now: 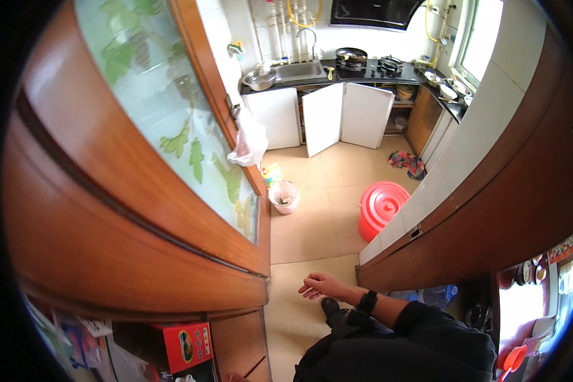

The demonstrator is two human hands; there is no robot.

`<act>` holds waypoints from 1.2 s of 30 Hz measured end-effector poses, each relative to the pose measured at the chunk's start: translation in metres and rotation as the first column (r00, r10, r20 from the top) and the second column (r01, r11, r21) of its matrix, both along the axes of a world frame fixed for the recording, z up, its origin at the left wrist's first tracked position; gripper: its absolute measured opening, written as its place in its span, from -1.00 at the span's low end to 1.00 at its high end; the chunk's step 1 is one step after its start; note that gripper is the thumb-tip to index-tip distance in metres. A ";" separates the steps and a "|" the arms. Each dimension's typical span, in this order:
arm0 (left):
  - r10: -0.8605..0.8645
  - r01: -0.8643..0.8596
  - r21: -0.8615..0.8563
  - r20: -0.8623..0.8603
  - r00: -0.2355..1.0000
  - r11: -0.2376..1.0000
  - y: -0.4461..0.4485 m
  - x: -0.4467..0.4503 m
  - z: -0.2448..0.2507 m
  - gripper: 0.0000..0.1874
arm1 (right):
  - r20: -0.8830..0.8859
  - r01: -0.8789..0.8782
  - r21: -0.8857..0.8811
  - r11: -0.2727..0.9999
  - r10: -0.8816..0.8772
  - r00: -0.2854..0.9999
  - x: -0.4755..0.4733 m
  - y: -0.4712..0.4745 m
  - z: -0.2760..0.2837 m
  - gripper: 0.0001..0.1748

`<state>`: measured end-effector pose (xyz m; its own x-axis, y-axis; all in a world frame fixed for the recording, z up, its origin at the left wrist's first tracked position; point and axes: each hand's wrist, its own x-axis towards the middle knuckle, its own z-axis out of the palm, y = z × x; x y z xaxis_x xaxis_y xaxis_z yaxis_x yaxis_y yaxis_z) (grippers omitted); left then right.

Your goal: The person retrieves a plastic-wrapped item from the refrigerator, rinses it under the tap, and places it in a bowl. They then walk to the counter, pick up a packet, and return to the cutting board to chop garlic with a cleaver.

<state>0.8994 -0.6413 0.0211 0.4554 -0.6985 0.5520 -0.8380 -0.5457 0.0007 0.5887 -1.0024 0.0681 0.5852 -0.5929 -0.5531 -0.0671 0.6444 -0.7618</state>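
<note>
My right hand (321, 285) hangs in front of my body over the pale tiled floor (298, 258). Nothing is in it, its fingers are loosely bent and a little apart, and a black band circles the wrist. Just below it a dark shoe (330, 306) shows. At the bottom edge, by the brown wooden cabinet (236, 334), a skin-coloured sliver seems to be part of my left hand (236, 377); its fingers cannot be made out. Ahead, past a doorway, lies a kitchen with a steel sink (300, 71), a gas stove (351, 67) and a black counter (286, 84).
A wooden door with leaf-patterned glass (172, 110) stands left, a wooden door panel (482, 191) right. On the kitchen floor are a waste bin (284, 197), a red lidded bucket (384, 207) and a patterned cloth (408, 164). White cabinet doors (323, 119) jut out. A red box (187, 346) sits lower left.
</note>
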 end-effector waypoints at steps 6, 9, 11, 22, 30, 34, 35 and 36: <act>-0.166 0.310 -0.068 -0.939 0.301 0.948 -0.203 -0.037 0.048 -0.67 | 0.033 0.127 -0.020 0.992 -0.126 0.991 -0.049 -0.057 0.009 -0.69; -0.218 0.386 -0.118 -0.949 0.227 0.915 -0.285 -0.073 0.095 -0.74 | 0.037 0.253 -0.008 0.967 -0.252 0.967 -0.077 -0.065 0.007 -0.69; -0.309 0.469 -0.177 -0.925 0.220 0.866 -0.332 -0.097 0.118 -0.78 | 0.068 0.326 -0.024 0.945 -0.323 0.944 -0.089 -0.067 0.004 -0.70; -0.553 0.832 -0.294 -0.833 0.019 0.471 -0.499 -0.166 0.131 -0.83 | 0.001 0.658 -0.038 0.752 -0.659 0.752 -0.139 -0.073 0.005 -0.72; -0.553 0.937 -0.263 -0.828 -0.096 0.231 -0.623 -0.152 0.121 -0.84 | -0.074 0.835 -0.034 0.550 -0.834 0.547 -0.115 -0.103 0.005 -0.73; -0.542 0.938 -0.285 -0.829 -0.137 0.198 -0.681 -0.142 0.117 -0.87 | -0.054 0.854 -0.056 0.518 -0.855 0.515 -0.095 -0.124 0.038 -0.72; -0.531 0.944 -0.278 -0.834 -0.148 0.175 -0.696 -0.142 0.116 -0.87 | 0.029 0.848 -0.096 0.522 -0.850 0.526 -0.095 -0.129 0.052 -0.71; -0.528 0.951 -0.271 -0.835 -0.155 0.149 -0.710 -0.143 0.114 -0.87 | 0.085 0.843 -0.123 0.523 -0.841 0.535 -0.095 -0.131 0.067 -0.70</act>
